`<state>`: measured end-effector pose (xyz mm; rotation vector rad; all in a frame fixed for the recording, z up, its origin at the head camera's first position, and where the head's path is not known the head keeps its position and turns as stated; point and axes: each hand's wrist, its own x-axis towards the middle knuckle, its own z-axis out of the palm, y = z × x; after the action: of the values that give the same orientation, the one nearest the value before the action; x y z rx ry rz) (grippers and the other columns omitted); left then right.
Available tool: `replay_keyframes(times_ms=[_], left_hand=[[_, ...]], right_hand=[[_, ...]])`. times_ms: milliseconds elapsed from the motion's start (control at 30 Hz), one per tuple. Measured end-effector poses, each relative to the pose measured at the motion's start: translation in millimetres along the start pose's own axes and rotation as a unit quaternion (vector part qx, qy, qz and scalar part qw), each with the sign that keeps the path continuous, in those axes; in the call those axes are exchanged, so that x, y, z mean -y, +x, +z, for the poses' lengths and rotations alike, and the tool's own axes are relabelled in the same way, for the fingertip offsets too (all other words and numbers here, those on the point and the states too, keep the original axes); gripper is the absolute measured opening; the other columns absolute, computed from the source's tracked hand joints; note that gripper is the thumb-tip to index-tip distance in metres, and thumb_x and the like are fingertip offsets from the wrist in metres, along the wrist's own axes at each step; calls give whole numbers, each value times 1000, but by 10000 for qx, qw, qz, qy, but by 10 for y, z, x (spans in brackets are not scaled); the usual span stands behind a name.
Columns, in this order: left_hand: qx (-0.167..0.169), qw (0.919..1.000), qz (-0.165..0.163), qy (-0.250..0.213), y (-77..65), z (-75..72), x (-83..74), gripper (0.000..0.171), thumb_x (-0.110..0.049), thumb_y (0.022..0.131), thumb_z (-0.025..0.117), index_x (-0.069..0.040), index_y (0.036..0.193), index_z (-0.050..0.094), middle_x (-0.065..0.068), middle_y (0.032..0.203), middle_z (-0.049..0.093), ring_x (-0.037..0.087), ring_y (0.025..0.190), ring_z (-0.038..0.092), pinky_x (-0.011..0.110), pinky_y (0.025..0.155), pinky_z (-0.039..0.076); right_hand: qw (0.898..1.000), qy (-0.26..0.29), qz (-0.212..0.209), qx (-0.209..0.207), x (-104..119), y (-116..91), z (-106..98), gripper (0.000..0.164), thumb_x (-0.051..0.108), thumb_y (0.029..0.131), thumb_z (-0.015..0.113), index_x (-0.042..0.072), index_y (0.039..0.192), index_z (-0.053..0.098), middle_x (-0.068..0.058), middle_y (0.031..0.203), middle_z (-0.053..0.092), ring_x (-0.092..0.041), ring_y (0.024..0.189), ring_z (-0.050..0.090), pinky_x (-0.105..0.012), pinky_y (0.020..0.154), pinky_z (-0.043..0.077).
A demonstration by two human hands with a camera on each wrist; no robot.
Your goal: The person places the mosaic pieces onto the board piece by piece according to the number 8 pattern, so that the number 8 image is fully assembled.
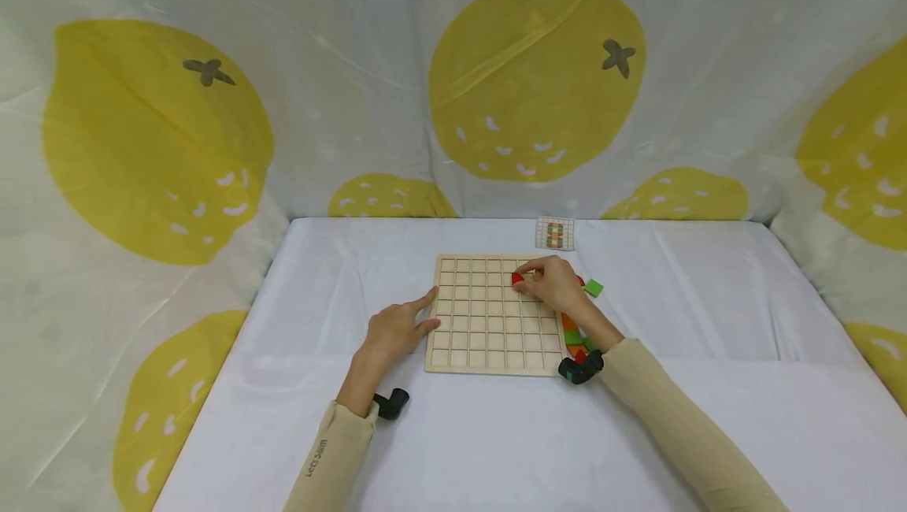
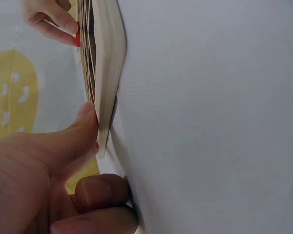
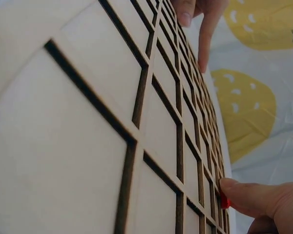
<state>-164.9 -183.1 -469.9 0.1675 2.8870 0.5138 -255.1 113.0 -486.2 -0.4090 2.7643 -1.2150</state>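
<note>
Two digits of the left grip, thumb and forefinger, stand spread against the left edge of the wooden board on the counter; the right grip, reaching across the board's right side, pinches a red block at its fingertips, toward the far edge

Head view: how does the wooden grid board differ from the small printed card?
Size: the wooden grid board is larger than the printed card. Look: the board is plain pale wood; the card carries an orange and green pattern. State: the left grip touches the board's edge; the card lies beyond the board, untouched. Both lie on the white cloth and show a grid of squares.
</note>
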Motion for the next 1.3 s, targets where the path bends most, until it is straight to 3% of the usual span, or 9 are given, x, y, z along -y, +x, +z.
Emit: replay_keyframes(times_ms=[267,733,1067,1300], left_hand=[[-13,10000,-35,26,4,2,-2,65,-45,100,65,-30,159,42,24,129,71,27,88,66,39,65,51],[-36,10000,-31,-9,9,-3,5,65,-45,100,65,-30,159,42,23,135,68,33,103,71,45,72,55],[-33,10000,-27,-59,14,1,9,65,-45,100,65,-30,159,42,23,137,66,37,112,70,46,73,55],[-21,10000,-54,-38,10,0,11,65,-45,100,66,-30,159,42,22,139,65,36,112,70,45,72,55]], right_hand=[[9997,229,23,-29,-63,-17,-14,26,21,89,83,7,111,81,1,56,46,-14,51,37,-25,51,29],[9989,438,-38,-187,-60,26,44,24,20,89,84,6,107,82,3,52,41,-11,49,30,-24,51,24],[9987,475,113,-148,-48,26,83,24,23,88,85,9,108,83,-2,55,58,-11,48,43,-23,48,29],[9989,430,78,-162,-25,14,86,24,24,88,85,10,108,83,-3,55,60,-12,47,46,-23,47,29]])
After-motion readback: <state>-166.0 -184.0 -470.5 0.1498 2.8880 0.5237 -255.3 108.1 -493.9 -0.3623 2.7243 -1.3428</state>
